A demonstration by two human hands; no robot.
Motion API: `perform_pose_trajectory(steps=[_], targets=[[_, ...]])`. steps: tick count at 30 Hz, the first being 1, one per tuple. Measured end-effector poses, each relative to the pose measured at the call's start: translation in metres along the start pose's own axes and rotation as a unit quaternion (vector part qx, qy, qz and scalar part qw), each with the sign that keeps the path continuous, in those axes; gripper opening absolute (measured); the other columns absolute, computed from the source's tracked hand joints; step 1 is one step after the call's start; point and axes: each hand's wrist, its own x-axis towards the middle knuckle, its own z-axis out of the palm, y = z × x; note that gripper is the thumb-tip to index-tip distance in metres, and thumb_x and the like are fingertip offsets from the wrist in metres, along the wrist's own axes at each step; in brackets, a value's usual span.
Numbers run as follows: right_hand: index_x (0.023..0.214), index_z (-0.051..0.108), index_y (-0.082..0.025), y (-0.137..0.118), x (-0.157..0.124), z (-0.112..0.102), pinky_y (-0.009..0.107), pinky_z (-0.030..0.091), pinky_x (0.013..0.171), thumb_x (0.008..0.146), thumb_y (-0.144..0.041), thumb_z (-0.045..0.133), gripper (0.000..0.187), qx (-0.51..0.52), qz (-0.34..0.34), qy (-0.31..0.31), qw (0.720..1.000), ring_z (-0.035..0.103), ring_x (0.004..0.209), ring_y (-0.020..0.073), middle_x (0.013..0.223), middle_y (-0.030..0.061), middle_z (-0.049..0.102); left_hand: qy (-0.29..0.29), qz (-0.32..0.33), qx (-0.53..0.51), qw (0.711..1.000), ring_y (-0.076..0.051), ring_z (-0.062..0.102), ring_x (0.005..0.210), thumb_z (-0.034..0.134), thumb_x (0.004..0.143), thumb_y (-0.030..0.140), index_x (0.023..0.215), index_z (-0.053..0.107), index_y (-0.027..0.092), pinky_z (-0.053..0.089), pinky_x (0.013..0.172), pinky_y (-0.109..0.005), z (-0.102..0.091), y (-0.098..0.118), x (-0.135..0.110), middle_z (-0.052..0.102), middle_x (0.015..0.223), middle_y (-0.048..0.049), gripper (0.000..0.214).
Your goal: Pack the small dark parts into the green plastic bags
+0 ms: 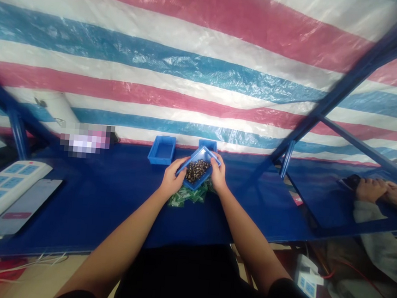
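Both my hands hold a small blue tray [186,163] tilted toward me, lifted a little above the blue table [111,197]. It is filled with several small dark metal parts [197,170]. My left hand [172,178] grips its left side, my right hand [218,173] its right side. Under the tray lies a heap of small green pieces [185,196] on the table.
Two more blue trays [162,149] [208,145] stand at the back by the striped tarp. A white power strip [0,192] and a phone [23,208] lie at the left. Another person's hands [382,190] rest at the right, beyond a blue frame post [287,159].
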Motion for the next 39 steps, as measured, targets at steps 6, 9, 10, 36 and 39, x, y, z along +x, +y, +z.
perform_pose_trajectory(steps=[6,9,10,36,39], targets=[[0.12,0.057,-0.02,-0.002,-0.001,0.0,0.034,0.046,0.093,0.085,-0.052,0.056,0.048,0.049,0.018,-0.03,0.998,0.059,0.104,0.0215,0.116,0.0066,0.063,0.021,0.082,0.061,0.995,-0.024,0.06,0.113,0.048,0.092,0.026,0.125,0.059,0.018,0.047,0.1,-0.041,-0.003,-0.004,-0.001,0.063,0.123,-0.0098,0.036],[0.123,0.056,-0.02,-0.001,-0.001,0.001,0.035,0.047,0.094,0.084,-0.054,0.058,0.052,0.045,0.037,-0.037,0.998,0.06,0.105,0.0223,0.118,0.0076,0.063,0.024,0.098,0.077,0.992,-0.024,0.06,0.114,0.047,0.093,0.025,0.126,0.058,0.018,0.048,0.099,-0.042,-0.005,-0.005,-0.001,0.062,0.123,-0.0108,0.036],[0.124,0.055,-0.02,0.0,-0.001,0.001,0.035,0.047,0.094,0.083,-0.054,0.058,0.053,0.04,0.041,-0.038,0.998,0.06,0.106,0.0226,0.12,0.0079,0.063,0.022,0.102,0.081,0.991,-0.024,0.059,0.114,0.046,0.093,0.024,0.126,0.058,0.018,0.048,0.099,-0.043,-0.005,-0.006,0.0,0.062,0.123,-0.0112,0.036],[0.105,0.058,-0.016,-0.002,-0.006,0.006,0.039,0.061,0.071,0.088,-0.044,0.061,0.033,0.217,0.339,-0.254,0.88,0.071,0.071,0.0194,0.086,0.0091,0.072,0.061,0.163,0.134,0.976,-0.024,0.055,0.121,0.047,0.09,0.016,0.133,0.052,0.02,0.046,0.104,-0.042,-0.005,-0.005,-0.002,0.057,0.128,-0.0122,0.044],[0.107,0.058,-0.017,-0.002,-0.006,0.007,0.038,0.061,0.072,0.088,-0.041,0.063,0.032,0.202,0.335,-0.251,0.885,0.071,0.071,0.0185,0.088,0.0092,0.073,0.049,0.158,0.142,0.976,-0.025,0.054,0.122,0.046,0.09,0.017,0.134,0.051,0.019,0.045,0.104,-0.043,-0.005,-0.005,-0.002,0.056,0.129,-0.0127,0.044]])
